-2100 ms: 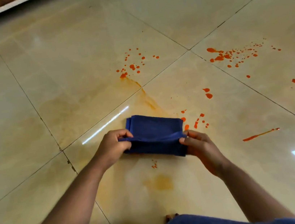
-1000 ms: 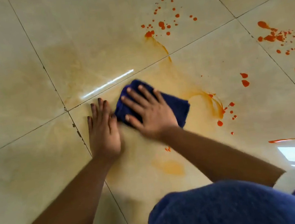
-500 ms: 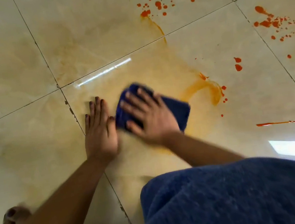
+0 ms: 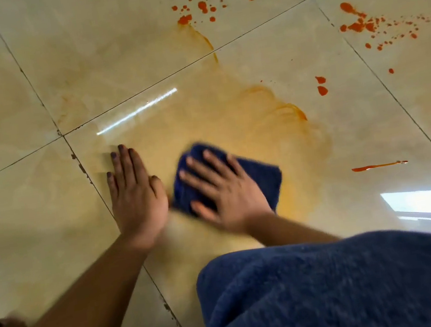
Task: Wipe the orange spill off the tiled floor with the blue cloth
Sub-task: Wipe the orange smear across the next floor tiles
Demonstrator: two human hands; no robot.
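Many orange drops (image 4: 202, 5) and one pale orange smear (image 4: 271, 116) across beige tiled floor (image 4: 17, 80). Dark blue cloth (image 4: 262, 177), folded, fluffy, long axis running from upper left to lower right, flat on smear. Right hand (image 4: 222, 190) on cloth, fingers (image 4: 195, 167) spread straight, pressing. Left hand (image 4: 135, 191) flat on floor, just beside cloth.

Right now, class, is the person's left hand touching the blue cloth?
No: the left hand lies flat on the bare tile beside the blue cloth, while only the right hand presses on it.
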